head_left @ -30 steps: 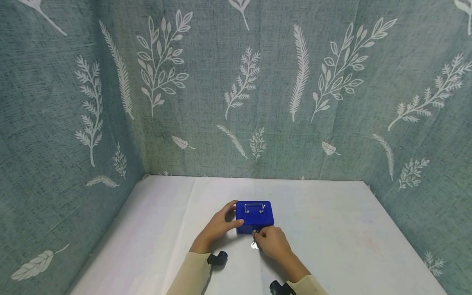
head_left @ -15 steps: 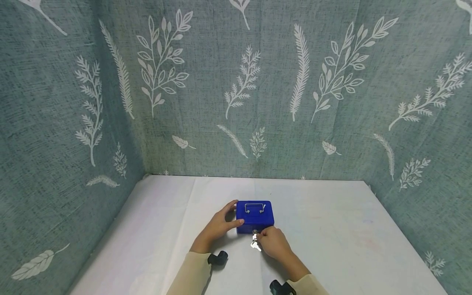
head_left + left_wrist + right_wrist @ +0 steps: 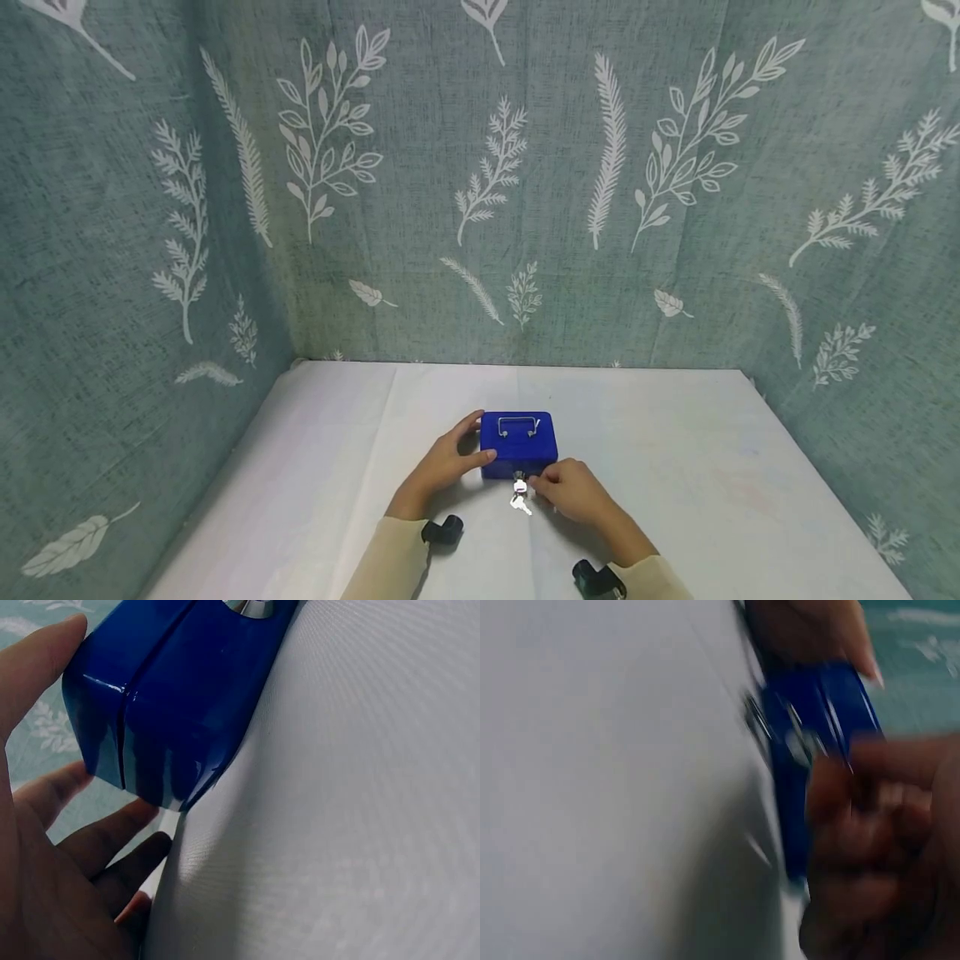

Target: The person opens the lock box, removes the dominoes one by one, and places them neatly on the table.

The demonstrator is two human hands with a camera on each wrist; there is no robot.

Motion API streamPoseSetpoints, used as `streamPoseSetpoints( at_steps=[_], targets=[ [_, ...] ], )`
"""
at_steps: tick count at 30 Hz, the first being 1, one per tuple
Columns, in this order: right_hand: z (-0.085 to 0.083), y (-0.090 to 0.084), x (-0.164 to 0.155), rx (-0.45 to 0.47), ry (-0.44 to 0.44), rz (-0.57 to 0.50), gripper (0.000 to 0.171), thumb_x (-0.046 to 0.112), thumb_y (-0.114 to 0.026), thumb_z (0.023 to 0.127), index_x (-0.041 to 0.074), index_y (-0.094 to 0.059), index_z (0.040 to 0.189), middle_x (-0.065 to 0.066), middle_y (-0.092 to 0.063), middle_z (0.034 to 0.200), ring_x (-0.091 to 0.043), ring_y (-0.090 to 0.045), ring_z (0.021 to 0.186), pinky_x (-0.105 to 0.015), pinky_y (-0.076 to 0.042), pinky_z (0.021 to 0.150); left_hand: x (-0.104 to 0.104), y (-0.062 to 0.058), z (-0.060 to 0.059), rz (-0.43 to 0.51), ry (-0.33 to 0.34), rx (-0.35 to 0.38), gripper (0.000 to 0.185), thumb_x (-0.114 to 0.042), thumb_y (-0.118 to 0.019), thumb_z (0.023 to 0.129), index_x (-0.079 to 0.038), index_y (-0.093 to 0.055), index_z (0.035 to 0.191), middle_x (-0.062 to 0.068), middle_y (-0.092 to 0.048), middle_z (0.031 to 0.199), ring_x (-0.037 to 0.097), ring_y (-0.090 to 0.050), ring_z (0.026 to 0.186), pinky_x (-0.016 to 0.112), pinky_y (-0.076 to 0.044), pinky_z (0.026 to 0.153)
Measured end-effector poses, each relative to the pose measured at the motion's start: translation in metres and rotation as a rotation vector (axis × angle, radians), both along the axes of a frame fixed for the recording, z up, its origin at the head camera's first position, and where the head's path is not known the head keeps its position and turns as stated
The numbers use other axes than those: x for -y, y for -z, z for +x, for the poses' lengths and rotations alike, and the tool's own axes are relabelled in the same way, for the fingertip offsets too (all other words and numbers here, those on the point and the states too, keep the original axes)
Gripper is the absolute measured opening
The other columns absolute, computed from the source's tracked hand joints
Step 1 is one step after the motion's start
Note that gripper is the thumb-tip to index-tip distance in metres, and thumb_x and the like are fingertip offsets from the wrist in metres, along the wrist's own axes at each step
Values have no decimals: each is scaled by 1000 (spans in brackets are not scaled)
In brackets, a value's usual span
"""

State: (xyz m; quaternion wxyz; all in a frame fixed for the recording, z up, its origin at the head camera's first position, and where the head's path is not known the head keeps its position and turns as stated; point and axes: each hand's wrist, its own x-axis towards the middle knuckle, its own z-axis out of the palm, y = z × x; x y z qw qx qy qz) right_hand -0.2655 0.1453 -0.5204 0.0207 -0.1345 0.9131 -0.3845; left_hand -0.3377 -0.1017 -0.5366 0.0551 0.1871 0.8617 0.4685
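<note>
Behind everything hangs a grey-green cloth backdrop (image 3: 480, 167) printed with white leaves and fronds, closing in the back and both sides. Below it spreads the desk (image 3: 712, 483), covered with a white sheet. Near the middle of the desk, toward the front edge, sits a small blue cash box (image 3: 519, 443), lid closed, with a metal handle (image 3: 518, 425) lying flat on top.

Both forearms reach in from below in beige sleeves (image 3: 390, 558), each with a black wrist camera (image 3: 442, 530) strapped on. The left hand (image 3: 444, 463) is on the box's left end with its fingers only loosely bent: the thumb lies along the front left corner and the fingers reach round the far side, as the left wrist view also shows, where the blue corner (image 3: 150, 712) stands between thumb and fingers. The right hand (image 3: 572, 490) is at the front face of the box, its fingertips curled and pinching the key (image 3: 519, 484) at the lock; a second key (image 3: 519, 502) dangles from it onto the sheet. The right wrist view is too blurred to add detail.
</note>
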Motion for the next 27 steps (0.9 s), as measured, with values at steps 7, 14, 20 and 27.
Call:
streamPoseSetpoints(
  at_steps=[7, 14, 20, 27],
  targets=[
    [-16, -8, -32, 61, 53, -265, 35, 29, -66, 93, 1, -64, 73, 2, -51, 59, -12, -45, 55, -25, -37, 48, 3, 0, -3, 12, 6, 11, 103, -48, -81, 73, -16, -27, 155, 10, -48, 144, 30, -37, 137, 57, -24, 111],
    [-29, -2, -41, -49, 287, -372, 20, 23, -73, 88, 4, -69, 95, -1, -65, 85, -18, -57, 81, -33, -48, 70, 5, 0, -2, 35, 55, 11, 109, -38, -88, 67, -10, -28, 154, 7, -46, 147, 29, -37, 137, 56, -23, 112],
    [-37, 8, -43, -10, 115, -514, 59, 10, -78, 81, -2, -54, 133, -19, -57, 131, -36, -51, 123, -51, -44, 99, 6, 2, 0, 58, 71, 12, 111, -33, -89, 67, -9, -26, 154, 8, -43, 149, 30, -34, 139, 57, -22, 112],
    [-47, 12, -40, 120, -95, -616, 100, -12, -81, 66, -4, -27, 150, -26, -26, 154, -43, -23, 141, -46, -35, 106, 8, 0, -5, 71, 104, -17, 113, -29, -90, 66, -10, -23, 155, 9, -44, 148, 28, -33, 140, 55, -17, 114]
  ],
)
